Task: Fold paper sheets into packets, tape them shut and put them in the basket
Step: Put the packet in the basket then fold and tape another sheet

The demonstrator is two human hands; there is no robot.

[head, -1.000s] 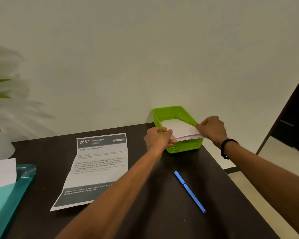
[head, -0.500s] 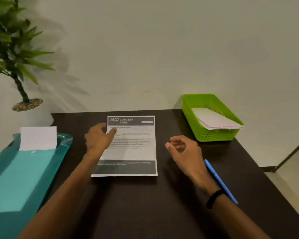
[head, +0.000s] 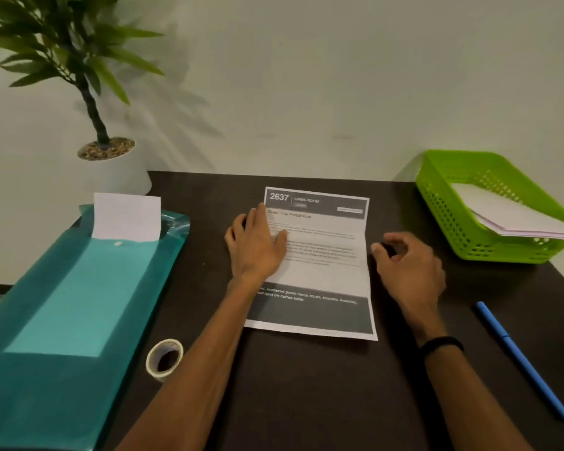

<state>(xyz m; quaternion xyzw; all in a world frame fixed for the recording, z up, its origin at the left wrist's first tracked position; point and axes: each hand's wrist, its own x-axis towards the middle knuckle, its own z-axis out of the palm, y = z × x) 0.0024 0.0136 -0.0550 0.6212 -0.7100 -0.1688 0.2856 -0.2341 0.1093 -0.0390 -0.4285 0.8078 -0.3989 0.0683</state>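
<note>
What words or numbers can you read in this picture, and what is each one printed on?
All text stands on the printed sheet lying on the table:
"2637", in its dark header.
"LIVING ROOM", beside the number.
"Guest Tray Preparation", under the header.
"...on coffee table", in the dark bottom band; the line above it is partly blurred.
Body paragraphs and small header box: too blurred to read.
Nothing else shows readable text.

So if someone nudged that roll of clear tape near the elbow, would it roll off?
Probably not. The roll of clear tape seems to lie tilted on the dark table, so it would likely slide or wobble. It looks light and hollow; stood on edge, it could roll.
</note>
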